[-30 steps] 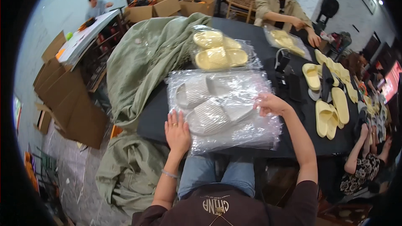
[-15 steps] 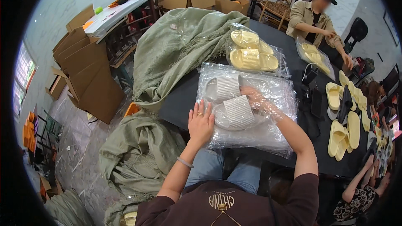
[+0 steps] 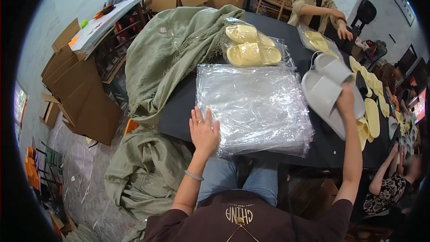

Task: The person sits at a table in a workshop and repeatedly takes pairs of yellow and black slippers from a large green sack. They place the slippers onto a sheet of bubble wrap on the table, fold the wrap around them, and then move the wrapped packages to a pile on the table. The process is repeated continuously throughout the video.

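Observation:
My right hand [image 3: 346, 101] grips a pair of light grey slide slippers [image 3: 323, 88], held raised at the right of the bags. Its fingers are partly hidden behind the slippers. A flat stack of clear plastic bags [image 3: 253, 107] lies in front of me on the black table [image 3: 179, 114]. My left hand [image 3: 204, 133] rests flat on the stack's left edge, fingers spread, holding nothing. Beyond the stack, a pair of pale yellow slippers [image 3: 244, 54] sits inside a clear bag.
Loose yellow slippers [image 3: 371, 118] crowd the table's right side. Green cloth [image 3: 172, 54] drapes over its left part, with cardboard boxes [image 3: 92, 96] further left. A person in a beige shirt [image 3: 309, 9] is across the table, near another bagged yellow pair [image 3: 319, 42].
My right hand, earlier inside the top clear bag with the grey slippers, has moved right, and the slippers are now outside the bag. My left hand stays at the stack's edge.

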The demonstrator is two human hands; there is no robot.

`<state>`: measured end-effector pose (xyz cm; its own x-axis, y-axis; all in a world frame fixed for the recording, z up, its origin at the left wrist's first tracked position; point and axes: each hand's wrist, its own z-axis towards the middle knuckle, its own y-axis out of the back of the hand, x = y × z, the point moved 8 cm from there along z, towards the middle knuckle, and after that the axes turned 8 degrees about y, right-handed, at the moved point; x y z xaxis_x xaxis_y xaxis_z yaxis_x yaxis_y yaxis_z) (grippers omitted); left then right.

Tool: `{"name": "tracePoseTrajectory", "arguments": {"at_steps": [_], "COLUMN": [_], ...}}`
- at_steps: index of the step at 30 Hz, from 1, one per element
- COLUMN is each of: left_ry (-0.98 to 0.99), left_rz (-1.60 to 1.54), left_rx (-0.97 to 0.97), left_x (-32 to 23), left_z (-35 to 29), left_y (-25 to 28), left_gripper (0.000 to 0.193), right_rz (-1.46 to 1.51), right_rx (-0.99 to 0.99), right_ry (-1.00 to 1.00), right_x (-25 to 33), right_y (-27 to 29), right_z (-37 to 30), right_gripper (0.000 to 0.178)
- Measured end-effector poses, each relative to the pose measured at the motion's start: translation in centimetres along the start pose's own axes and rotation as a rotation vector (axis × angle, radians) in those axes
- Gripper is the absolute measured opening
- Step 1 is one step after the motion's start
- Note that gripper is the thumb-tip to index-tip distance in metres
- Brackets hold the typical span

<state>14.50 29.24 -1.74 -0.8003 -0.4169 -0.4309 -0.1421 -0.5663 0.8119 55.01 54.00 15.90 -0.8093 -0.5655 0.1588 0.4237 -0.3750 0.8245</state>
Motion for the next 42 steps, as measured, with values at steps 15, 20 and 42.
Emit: {"name": "tracePoseTrajectory", "arguments": {"at_steps": [15,20,42], "left_ry": [-0.128,0.015,0.249], "left_rz": [0.118,0.214,-0.369], "left_rx": [0.339,0.131,-0.209], "left_x": [-0.8,0.2,-1.6], "left_z": [-0.6,-0.4,19.0], "left_y": [-0.7,-1.6,-0.1], "left_gripper": [0.059,0.057,0.040], "right_rz": [0.538,0.365,0.442], "right_rx": [0.136,0.097,-0.160], "right_ry": [0.100,-0.046,-0.276], "right_x": [31.5,24.7,15.1], "right_y": [-15.6,-21.1,-19.8], "right_z": [-1.1,-1.7,-2.7], "right_gripper": [0.018,0.022,0.036]}}
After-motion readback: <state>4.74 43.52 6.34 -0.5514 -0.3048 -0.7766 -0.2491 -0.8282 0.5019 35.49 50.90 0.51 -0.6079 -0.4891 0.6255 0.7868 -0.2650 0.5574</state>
